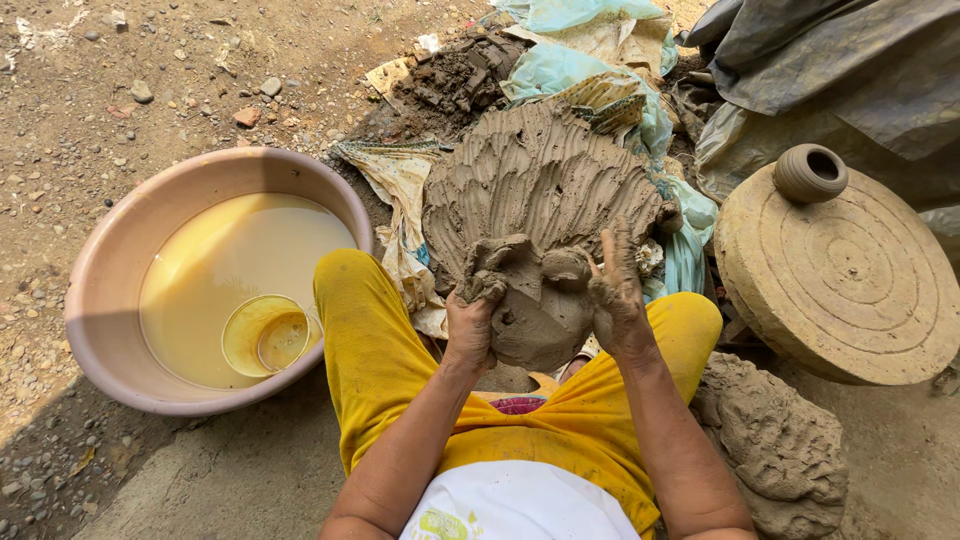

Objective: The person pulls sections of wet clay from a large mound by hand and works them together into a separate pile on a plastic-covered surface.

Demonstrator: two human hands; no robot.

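A big mound of wet grey clay (540,180), scored with finger grooves, lies on plastic sheeting in front of my knees. At its near edge sits a rounded lump of clay (535,310). My left hand (472,310), coated in mud, grips the lump's left side with curled fingers. My right hand (615,290) presses against the lump's right side, its fingers spread and pointing up. My legs in yellow cloth (370,350) flank the lump.
A pink basin (110,300) of muddy yellow water with a small yellow bowl (268,335) in it stands at left. At right is a round potter's wheel disc (850,290) carrying a small clay pot (811,172). Another clay lump (780,440) lies below it. Gravelly dirt surrounds everything.
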